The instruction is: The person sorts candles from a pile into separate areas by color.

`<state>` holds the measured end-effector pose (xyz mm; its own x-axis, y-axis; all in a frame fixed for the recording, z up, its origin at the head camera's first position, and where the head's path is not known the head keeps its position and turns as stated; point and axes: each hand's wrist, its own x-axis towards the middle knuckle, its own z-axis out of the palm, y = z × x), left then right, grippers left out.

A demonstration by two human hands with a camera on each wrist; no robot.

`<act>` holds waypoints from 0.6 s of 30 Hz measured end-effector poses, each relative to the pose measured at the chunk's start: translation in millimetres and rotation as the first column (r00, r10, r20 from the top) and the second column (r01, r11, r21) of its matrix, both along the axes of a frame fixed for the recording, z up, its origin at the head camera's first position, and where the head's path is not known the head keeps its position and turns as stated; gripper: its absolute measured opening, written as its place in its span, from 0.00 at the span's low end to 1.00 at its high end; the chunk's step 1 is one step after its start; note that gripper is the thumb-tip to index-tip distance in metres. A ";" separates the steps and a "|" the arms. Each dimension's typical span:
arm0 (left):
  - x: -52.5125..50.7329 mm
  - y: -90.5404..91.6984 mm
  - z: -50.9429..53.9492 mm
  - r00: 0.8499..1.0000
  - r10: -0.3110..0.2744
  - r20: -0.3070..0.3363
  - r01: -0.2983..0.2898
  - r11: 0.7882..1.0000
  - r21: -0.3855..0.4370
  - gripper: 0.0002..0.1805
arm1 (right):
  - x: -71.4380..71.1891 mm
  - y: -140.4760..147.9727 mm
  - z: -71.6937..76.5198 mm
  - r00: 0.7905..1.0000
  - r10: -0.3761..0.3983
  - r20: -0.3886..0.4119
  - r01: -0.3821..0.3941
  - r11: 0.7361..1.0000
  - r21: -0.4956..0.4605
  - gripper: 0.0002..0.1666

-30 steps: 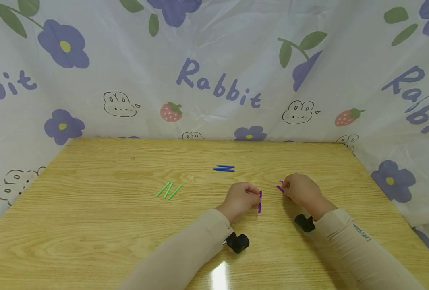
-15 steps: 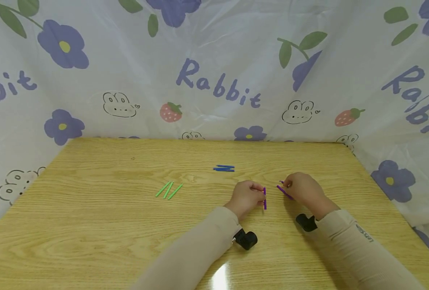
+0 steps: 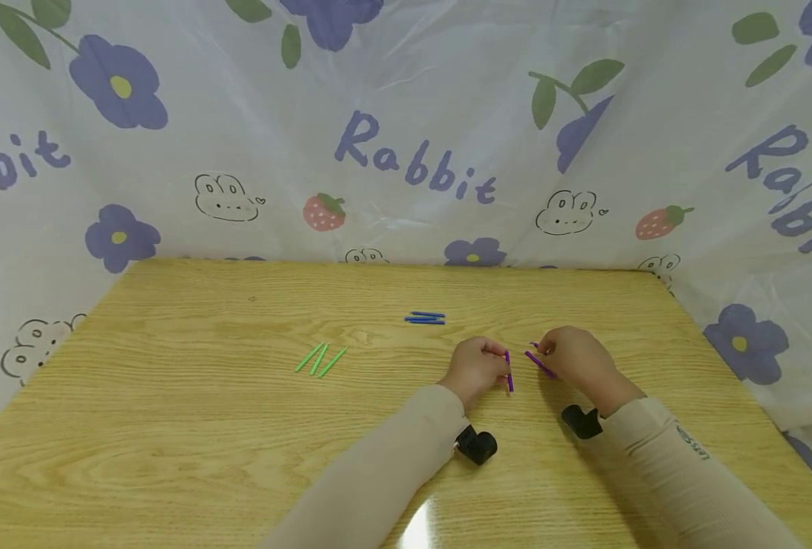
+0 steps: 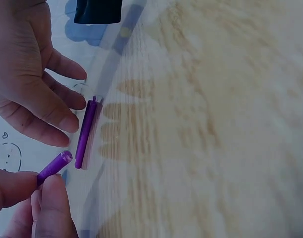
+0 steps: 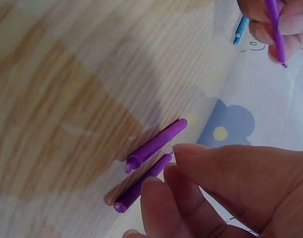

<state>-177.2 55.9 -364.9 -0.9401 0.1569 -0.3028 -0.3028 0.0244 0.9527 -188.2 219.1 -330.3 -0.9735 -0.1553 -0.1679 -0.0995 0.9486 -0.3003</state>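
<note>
My left hand pinches a purple candle between thumb and fingertips, held near upright in the head view. My right hand hovers low over two more purple candles. One candle lies on the wooden table, a small gap from the right fingertips. The other candle lies beside it, its wick end next to the right thumb tip. Whether the fingers touch it, I cannot tell. From the left wrist, the right hand's fingers look loosely bent and apart, near a lying purple candle.
Several blue candles lie together toward the back of the wooden table. Three green candles lie spread at the left. A white curtain printed with flowers and rabbits hangs behind the table.
My left hand has moved right and slightly away with its purple candle, closer to the right hand. The right hand has barely shifted, and more of one lying candle is now uncovered.
</note>
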 end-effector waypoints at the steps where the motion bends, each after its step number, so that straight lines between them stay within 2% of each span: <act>1: -0.7 1.3 -0.3 1.000 -0.002 0.000 0.002 1.000 0.000 0.12 | 0.2 0.1 -0.1 1.000 0.000 -0.001 0.000 1.000 -0.004 0.11; 9: -5.6 10.2 1.1 1.000 0.003 -0.022 -0.003 1.000 -0.009 0.11 | -0.2 2.5 0.6 1.000 0.004 0.012 -0.004 1.000 -0.024 0.11; 18: -9.8 20.5 -2.5 0.999 -0.011 -0.050 0.008 0.998 -0.056 0.10 | -2.1 3.2 -2.5 0.999 -0.003 0.032 0.004 0.999 -0.033 0.12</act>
